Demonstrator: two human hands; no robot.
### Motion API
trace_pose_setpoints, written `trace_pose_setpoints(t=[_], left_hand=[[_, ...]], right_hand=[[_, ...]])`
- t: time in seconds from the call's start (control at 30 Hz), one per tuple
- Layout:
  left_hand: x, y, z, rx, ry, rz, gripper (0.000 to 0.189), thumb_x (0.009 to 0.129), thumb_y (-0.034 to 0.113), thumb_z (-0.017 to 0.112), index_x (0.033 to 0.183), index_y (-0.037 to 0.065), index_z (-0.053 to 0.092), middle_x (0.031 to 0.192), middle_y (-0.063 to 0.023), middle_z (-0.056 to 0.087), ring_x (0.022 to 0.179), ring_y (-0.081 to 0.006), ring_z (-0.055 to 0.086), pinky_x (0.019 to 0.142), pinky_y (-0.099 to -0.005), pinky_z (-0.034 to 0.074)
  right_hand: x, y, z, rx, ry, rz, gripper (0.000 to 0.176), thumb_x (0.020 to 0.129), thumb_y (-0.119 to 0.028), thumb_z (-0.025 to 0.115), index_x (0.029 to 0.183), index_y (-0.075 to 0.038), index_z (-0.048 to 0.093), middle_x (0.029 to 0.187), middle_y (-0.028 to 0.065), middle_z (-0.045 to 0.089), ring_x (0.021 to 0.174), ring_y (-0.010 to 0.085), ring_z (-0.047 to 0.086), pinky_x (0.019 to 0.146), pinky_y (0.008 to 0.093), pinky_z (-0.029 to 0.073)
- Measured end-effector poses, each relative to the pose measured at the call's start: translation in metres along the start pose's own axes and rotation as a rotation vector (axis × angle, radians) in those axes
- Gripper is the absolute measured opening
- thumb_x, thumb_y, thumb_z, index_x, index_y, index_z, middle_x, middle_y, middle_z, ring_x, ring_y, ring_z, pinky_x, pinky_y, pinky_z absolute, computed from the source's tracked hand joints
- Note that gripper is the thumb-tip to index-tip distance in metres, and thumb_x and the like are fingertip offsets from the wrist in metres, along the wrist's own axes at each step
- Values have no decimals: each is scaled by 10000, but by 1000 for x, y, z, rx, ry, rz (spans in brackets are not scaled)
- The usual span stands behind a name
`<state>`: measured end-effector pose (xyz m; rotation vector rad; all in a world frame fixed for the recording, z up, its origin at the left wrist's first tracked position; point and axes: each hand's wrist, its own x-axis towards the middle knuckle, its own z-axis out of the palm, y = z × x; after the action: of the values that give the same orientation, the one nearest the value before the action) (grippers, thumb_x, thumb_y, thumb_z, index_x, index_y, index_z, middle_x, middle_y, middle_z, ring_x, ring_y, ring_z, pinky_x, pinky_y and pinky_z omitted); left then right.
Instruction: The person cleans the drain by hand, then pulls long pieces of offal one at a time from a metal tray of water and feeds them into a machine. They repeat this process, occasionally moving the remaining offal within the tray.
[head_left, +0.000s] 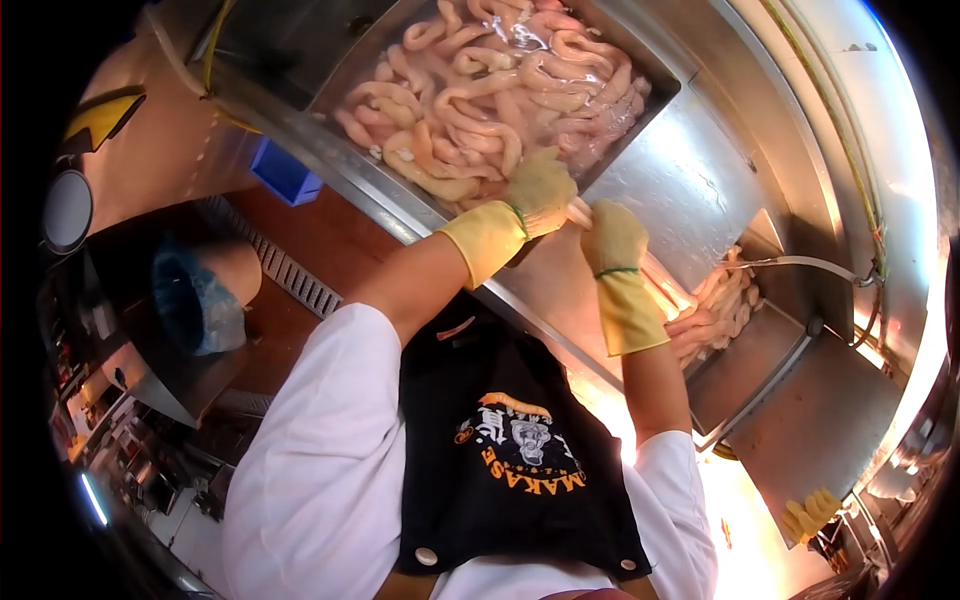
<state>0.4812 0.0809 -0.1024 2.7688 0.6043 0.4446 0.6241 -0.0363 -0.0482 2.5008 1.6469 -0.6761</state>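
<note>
A long steel tub (330,150) fills the far side, its near rim running from far left down to the hands. It is packed with pale pink casings (490,90) lying in water, too many and too tangled to count. To the right of the tub a bare, sloping steel worktop (690,170) gives open room. It ends at a lower steel tray (750,370) on the right, where one smaller pile of casings (715,310) lies under one thin hose (800,262).

Both hands wear yellow gloves. The left hand (540,190) sits at the near rim of the tub, fingers closed on one strand (580,212) of casing that comes out of the mass. The right hand (613,238) is just beside it, to the right and nearer, also closed on the same strand. A short stretch of strand shows between the two hands, and past the right hand it runs on along the worktop toward the smaller pile.

On the left, below the tub's rim, are the red floor with one long drain grate (290,270), one blue crate (285,172) tucked under the tub, and one bin with a blue liner (190,300). At the near right edge some spare yellow gloves (810,515) hang by the steel. A black apron (510,450) covers the person's front.
</note>
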Motion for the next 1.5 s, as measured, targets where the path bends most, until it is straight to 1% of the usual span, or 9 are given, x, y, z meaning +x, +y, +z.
trace_pose_setpoints(t=[0.43,0.57,0.6,0.67,0.73,1.0,1.07,1.27,1.5], left_hand=[[-7,2,19,-25,-126,-176,275,663,343,881,775,107,797,827,-94,748,979,-285,696,916,-414,512],[-24,-1,57,67,17,-306,272,667,360,877,757,116,799,816,-108,748,961,-293,696,885,-420,519],[-28,-2,55,112,40,-304,268,672,361,874,756,117,800,811,-111,748,948,-294,696,880,-422,519],[-29,1,36,98,11,-252,224,710,332,841,750,116,799,793,-112,747,917,-296,696,866,-429,517],[-23,10,26,19,-24,-186,189,743,303,813,744,114,797,780,-111,745,898,-296,696,856,-435,516],[-15,5,11,114,-38,-69,207,776,349,742,719,157,798,791,-86,753,919,-303,684,880,-442,489],[-13,6,-3,20,-39,-86,244,823,356,699,696,165,782,820,-87,747,891,-293,679,926,-440,469],[-32,-16,-13,134,-81,-9,203,843,285,691,784,117,789,853,-89,748,903,-282,689,937,-445,464],[-51,-39,30,165,204,-139,119,797,193,697,716,122,747,776,-98,677,898,-316,663,1050,-442,481]], right_hand=[[-178,370,38,158,-33,456,179,982,-244,681,1122,-139,720,1053,202,742,979,383,739,794,477,559],[-276,567,38,-678,-712,334,571,1048,-499,563,1519,-177,602,1569,22,595,1553,141,371,1279,406,247],[-290,571,16,-124,-204,957,554,1068,-457,552,1458,-71,624,1480,106,647,1405,208,525,1169,417,386],[-305,550,-16,271,154,1334,581,1063,-424,587,1378,62,646,1345,212,715,1185,310,710,975,426,555],[-315,655,53,321,229,1060,730,905,-510,777,1390,21,652,1299,263,718,1143,359,727,919,429,568],[-47,69,1,474,88,-277,616,897,-74,723,1493,-150,591,1444,164,661,1284,319,662,1007,419,556],[-25,-19,-2,507,-73,-68,351,945,-277,704,1275,-158,699,1186,191,746,1138,438,683,946,503,551],[-37,33,4,325,-106,70,339,963,-420,667,1172,-160,724,1042,199,760,1006,425,715,859,512,539],[-184,338,23,290,49,454,202,904,-168,727,1099,-153,777,961,100,751,825,287,732,734,385,592]])
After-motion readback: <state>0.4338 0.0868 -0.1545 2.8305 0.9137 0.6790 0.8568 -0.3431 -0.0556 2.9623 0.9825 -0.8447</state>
